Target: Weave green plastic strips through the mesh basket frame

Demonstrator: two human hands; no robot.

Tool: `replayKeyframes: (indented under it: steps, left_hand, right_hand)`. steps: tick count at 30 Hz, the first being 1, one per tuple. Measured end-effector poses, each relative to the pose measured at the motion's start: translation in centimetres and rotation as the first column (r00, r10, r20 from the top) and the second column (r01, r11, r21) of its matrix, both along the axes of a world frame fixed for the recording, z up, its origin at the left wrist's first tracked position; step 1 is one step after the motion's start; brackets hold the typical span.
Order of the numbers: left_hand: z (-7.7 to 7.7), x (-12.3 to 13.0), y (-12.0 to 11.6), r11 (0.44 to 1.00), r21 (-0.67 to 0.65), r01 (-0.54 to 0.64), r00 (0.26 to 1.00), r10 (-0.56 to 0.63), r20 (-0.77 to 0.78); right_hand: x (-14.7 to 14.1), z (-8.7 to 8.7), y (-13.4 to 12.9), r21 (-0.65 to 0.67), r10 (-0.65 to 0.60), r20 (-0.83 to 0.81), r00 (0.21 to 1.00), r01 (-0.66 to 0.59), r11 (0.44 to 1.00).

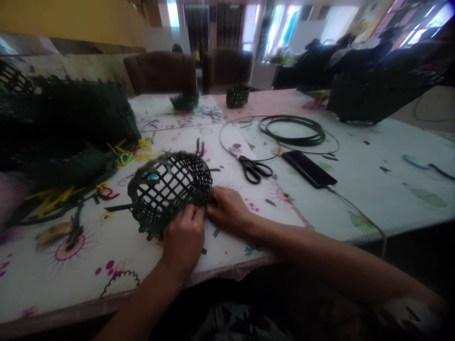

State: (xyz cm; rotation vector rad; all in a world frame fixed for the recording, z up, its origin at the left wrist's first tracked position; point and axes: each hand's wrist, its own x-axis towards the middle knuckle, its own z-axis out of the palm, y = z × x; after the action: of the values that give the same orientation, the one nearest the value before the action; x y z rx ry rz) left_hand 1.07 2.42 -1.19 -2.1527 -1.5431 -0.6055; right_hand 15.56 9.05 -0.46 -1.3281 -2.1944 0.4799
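A dark green woven basket (170,182) with an open lattice lies on the patterned tablecloth (138,265), loose strip ends sticking out of its rim. My left hand (185,234) has its fingers closed on the basket's near edge. Close beside it, my right hand (227,208) pinches at the basket's lower right edge, its fingers bent inward. What exactly lies between the right fingertips is hidden. Black-handled scissors (254,169) rest beyond my right hand.
Large dark green baskets stand at the left (71,113) and back right (373,97). A strip coil (293,130), a black phone-like device (309,169) with a cable, yellow scraps (53,199) and two small baskets lie about. People sit in the background.
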Motion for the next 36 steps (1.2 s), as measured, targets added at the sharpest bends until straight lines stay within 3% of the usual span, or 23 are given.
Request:
replayKeyframes:
  steps: [5, 14, 28, 32, 36]
  left_hand:
    - [0.2, 0.1, 0.0, 1.0, 0.003, -0.008, 1.0, 0.008, -0.017]
    - [0.4, 0.2, -0.1, 1.0, -0.001, -0.019, 0.999, 0.019, -0.047]
    - [0.5, -0.3, -0.1, 0.989, -0.12, -0.091, 0.994, 0.097, 0.046]
    - [0.7, -1.0, 0.0, 0.99, -0.121, -0.076, 0.993, 0.086, 0.08]
    - [1.0, -1.0, 0.3, 0.993, -0.073, -0.091, 0.995, 0.093, 0.025]
  right_hand:
    - [-0.4, 0.2, -0.5, -0.005, -0.086, 0.148, 0.985, 0.087, 0.996]
    - [-0.6, 0.7, -0.9, -0.006, -0.1, 0.25, 0.963, 0.105, 0.995]
    - [0.3, 0.0, -0.1, 0.06, 0.067, 0.092, 0.994, -0.073, 0.996]
    - [0.3, 0.0, -0.1, 0.089, 0.177, 0.055, 0.983, -0.181, 0.979]
    - [-0.2, 0.1, 0.1, 0.115, 0.18, -0.05, 0.982, -0.174, 0.978]
